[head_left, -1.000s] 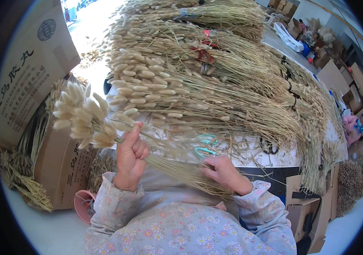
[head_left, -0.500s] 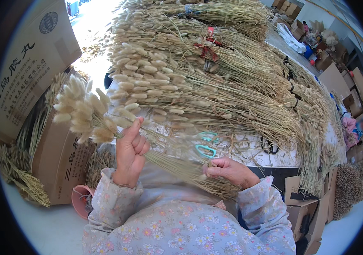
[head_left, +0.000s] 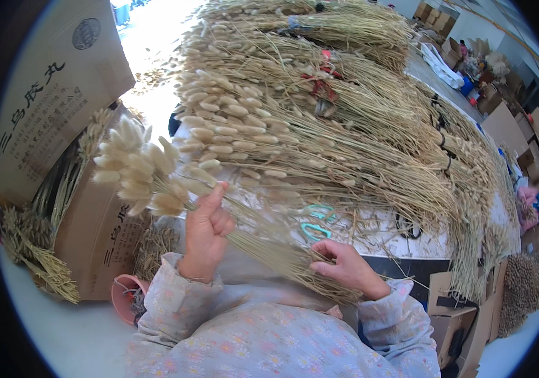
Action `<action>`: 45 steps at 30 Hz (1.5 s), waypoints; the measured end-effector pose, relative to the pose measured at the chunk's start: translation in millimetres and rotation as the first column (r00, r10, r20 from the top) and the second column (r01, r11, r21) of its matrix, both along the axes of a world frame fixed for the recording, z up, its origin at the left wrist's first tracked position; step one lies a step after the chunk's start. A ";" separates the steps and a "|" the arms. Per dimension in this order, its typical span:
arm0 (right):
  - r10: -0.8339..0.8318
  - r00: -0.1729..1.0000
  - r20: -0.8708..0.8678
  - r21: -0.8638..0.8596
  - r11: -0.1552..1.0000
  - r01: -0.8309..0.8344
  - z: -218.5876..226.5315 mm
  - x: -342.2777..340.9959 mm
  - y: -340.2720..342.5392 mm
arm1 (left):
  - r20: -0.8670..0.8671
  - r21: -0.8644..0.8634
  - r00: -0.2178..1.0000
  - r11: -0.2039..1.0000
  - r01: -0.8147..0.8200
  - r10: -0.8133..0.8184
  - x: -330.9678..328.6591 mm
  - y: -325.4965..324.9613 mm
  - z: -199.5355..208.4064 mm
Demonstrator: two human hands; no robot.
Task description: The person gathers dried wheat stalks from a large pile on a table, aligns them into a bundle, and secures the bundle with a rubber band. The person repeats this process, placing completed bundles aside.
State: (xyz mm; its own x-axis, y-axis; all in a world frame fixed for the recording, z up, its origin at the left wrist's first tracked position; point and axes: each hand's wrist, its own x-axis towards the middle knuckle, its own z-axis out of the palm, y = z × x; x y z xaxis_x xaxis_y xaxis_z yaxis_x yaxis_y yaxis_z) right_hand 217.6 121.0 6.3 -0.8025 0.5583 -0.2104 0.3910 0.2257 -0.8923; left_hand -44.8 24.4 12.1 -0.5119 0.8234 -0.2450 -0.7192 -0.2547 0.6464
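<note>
My left hand (head_left: 209, 225) is closed round a bunch of dried bunny-tail grass, just below its fluffy cream heads (head_left: 134, 167). The heads fan out to the left, while the thin stems (head_left: 269, 255) slant down to the right across my front. At the lower part of these stems is my right hand (head_left: 348, 268), thumb and forefinger curled around a few stalks, with a small gap between the fingertips. Some stems are smeared by motion. Beyond my right hand, a pair of turquoise-handled scissors (head_left: 315, 232) lies on the white table (head_left: 370, 236), partly behind loose grass.
Large bundles of dried bunny-tail grass (head_left: 345, 135) are heaped over the table, some tied with dark bands. At left stand a big cardboard box (head_left: 93, 242) and a pink bucket (head_left: 124, 296). More cardboard boxes (head_left: 452, 315) and dried seed heads (head_left: 521, 293) are at right.
The whole view has shifted, so table and hands sit farther right in the picture. My right thumb and forefinger have loosened from a tight pinch. The left hand keeps its grip.
</note>
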 end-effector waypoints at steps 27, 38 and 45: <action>0.352 0.936 -0.014 0.558 0.779 -0.285 59.3 -47.0 34.6 | -0.007 -0.012 0.993 0.993 0.121 -0.121 25.6 -5.6 34.9; 0.297 0.726 0.621 0.427 0.648 -0.630 45.9 2.1 55.2 | -0.028 0.022 0.992 0.992 0.126 -0.125 16.9 -7.0 34.2; 0.189 0.950 -0.248 0.221 0.966 -0.134 69.4 -82.0 22.0 | -0.087 0.005 0.977 0.981 0.194 -0.193 26.4 -3.2 37.3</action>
